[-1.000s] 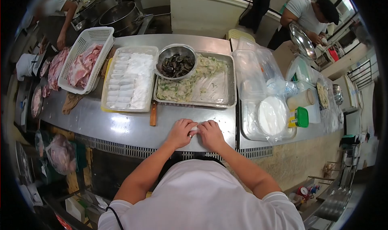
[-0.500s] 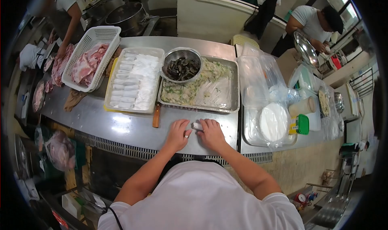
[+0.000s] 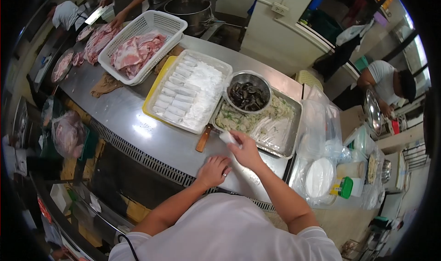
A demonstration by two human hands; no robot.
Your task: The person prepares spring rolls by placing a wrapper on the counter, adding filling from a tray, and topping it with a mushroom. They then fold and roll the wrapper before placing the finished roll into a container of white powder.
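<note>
Between the fingers of my right hand is a small white wrapped roll, lifted over the steel table near the white tray's front corner. My left hand rests on the table by the near edge, fingers loosely laid down, holding nothing. The white tray carries rows of similar rolls beside loose white powder. A wooden handle sticks out between this tray and a metal tray of pale filling with green shreds. A perforated metal bowl of dark pieces sits on the filling.
A white basket of raw meat stands to the left by a brown cloth. Round white wrappers in plastic and a green-lidded tub lie right. Other people work at the far left and far right.
My right hand has lifted the roll off the table and moved forward toward the white tray. My left hand has come away from the roll. The view has turned left.
</note>
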